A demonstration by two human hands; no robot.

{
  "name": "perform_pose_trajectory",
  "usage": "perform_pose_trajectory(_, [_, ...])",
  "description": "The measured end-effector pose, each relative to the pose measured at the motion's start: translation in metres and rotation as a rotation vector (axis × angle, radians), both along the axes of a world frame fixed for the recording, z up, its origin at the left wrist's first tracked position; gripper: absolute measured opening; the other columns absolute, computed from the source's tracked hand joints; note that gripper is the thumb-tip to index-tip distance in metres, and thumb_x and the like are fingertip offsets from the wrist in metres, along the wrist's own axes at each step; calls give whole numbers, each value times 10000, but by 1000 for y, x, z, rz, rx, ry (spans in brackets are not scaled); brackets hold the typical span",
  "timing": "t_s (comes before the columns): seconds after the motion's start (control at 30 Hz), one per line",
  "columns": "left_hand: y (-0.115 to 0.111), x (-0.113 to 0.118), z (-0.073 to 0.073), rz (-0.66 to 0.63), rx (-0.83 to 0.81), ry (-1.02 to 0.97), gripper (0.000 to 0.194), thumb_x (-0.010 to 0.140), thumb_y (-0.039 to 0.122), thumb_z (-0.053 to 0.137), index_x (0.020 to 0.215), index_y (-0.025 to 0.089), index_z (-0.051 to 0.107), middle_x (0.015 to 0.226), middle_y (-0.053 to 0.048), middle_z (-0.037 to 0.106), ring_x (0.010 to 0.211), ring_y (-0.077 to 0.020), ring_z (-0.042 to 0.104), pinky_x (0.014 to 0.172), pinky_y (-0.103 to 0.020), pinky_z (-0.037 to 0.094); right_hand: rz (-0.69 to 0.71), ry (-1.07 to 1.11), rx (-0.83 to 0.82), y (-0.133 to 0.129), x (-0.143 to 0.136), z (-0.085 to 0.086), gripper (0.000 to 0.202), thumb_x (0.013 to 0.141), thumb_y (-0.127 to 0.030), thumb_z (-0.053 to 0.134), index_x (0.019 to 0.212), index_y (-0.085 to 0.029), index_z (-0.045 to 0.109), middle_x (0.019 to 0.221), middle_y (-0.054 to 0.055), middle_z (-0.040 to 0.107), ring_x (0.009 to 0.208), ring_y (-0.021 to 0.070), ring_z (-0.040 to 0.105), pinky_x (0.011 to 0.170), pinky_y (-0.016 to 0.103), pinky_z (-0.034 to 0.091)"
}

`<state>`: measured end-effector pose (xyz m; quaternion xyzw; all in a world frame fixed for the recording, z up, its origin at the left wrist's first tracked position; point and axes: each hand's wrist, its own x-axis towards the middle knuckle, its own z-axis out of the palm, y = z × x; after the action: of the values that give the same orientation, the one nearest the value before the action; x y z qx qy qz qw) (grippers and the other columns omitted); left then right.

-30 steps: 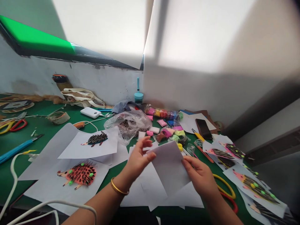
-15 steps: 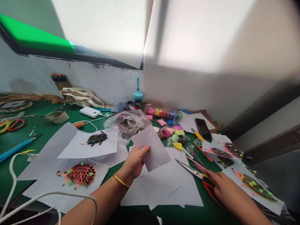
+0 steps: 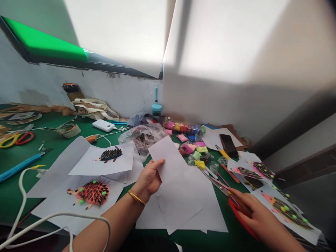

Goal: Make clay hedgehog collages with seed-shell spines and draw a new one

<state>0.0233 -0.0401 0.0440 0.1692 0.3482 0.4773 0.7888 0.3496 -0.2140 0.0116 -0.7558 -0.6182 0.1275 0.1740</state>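
Note:
My left hand [image 3: 151, 177] pinches a small white sheet of paper [image 3: 172, 157] by its left edge, thumb on top, over a stack of white paper [image 3: 194, 213]. A gold bangle circles that wrist. On the right, my right hand [image 3: 252, 210] is closed around a pair of scissors [image 3: 220, 185] with red handles. The blades point up and left, apart from the held sheet. To the left of my left hand lie a red hedgehog picture [image 3: 91, 192] and a dark hedgehog picture [image 3: 111, 154], both on white paper.
A clear plastic bag of seeds [image 3: 144, 138] and colourful clay packs [image 3: 194, 147] lie behind the paper. More hedgehog pictures [image 3: 287, 210] and a phone [image 3: 228, 145] are at right. At left are a white cable [image 3: 65, 215], a blue-handled cutter [image 3: 23, 166] and other scissors [image 3: 18, 139].
The small sheet has tilted in my left hand and its lower end now overlaps the stack. My right hand has shifted slightly, and the scissor blades look closer together. The view has moved slightly.

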Motion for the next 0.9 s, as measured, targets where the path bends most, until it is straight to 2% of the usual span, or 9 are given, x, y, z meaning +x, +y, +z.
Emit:
perform_pose_trajectory(0.07, [3, 1, 3, 18, -1, -15, 388, 720, 118, 726, 1091, 189, 642, 918, -58, 753, 850, -230, 722, 840, -381, 581, 24, 294, -60, 2, -16, 7, 580, 782, -486, 656, 1335, -339, 561, 1259, 66, 626, 1093, 284, 611, 859, 338, 522])
perform_pose_trajectory(0.13, [6, 1, 8, 46, -17, -18, 380, 730, 104, 708, 1094, 190, 641, 906, -57, 754, 849, -232, 724, 844, -389, 584, 18, 601, -114, 3, -37, 6, 611, 761, -528, 684, 1317, -296, 582, 1289, 100, 599, 1142, 310, 568, 906, 385, 496])
perform_pose_trajectory(0.23, [8, 1, 13, 71, -31, -21, 361, 742, 91, 689, 1084, 193, 638, 897, -53, 755, 838, -229, 727, 843, -398, 589, 40, 1109, -197, 1, -72, -4, 649, 786, -554, 657, 1363, -291, 518, 1044, 90, 639, 876, 238, 614, 749, 358, 508])
perform_pose_trajectory(0.33, [10, -3, 16, 82, -32, -16, 320, 755, 96, 675, 1062, 178, 644, 879, -60, 754, 814, -229, 729, 836, -403, 594, 152, 1513, -247, 1, -102, -14, 581, 819, -536, 625, 1334, -281, 539, 1049, 92, 584, 842, 200, 565, 758, 348, 464])
perform_pose_trajectory(0.4, [12, -6, 17, 87, -43, -2, 307, 767, 105, 663, 1068, 167, 645, 860, -66, 753, 786, -229, 730, 827, -411, 596, 179, 1689, -252, 2, -115, -16, 543, 821, -542, 607, 1288, -266, 582, 1038, 97, 559, 828, 192, 540, 765, 353, 447])
perform_pose_trajectory(0.57, [14, -11, 18, 79, -47, -6, 338, 776, 118, 653, 1112, 142, 632, 866, -85, 751, 778, -239, 729, 824, -427, 595, 218, 1765, -265, 5, -128, -12, 545, 811, -570, 593, 1249, -245, 610, 953, 84, 520, 727, 166, 469, 685, 325, 429])
perform_pose_trajectory(0.77, [13, -10, 18, 89, -39, -17, 326, 779, 112, 651, 1103, 142, 636, 867, -78, 752, 790, -240, 728, 840, -438, 589, 230, 1850, -326, 5, -131, -7, 481, 827, -500, 624, 1228, -236, 628, 956, 64, 498, 709, 127, 421, 692, 283, 409])
perform_pose_trajectory(0.9, [11, -10, 19, 74, -47, -14, 331, 784, 120, 646, 1114, 136, 632, 883, -91, 751, 796, -247, 728, 844, -445, 585, 248, 1885, -286, 5, -133, -8, 450, 864, -480, 580, 1233, -229, 627, 919, 60, 499, 696, 127, 406, 677, 277, 398])
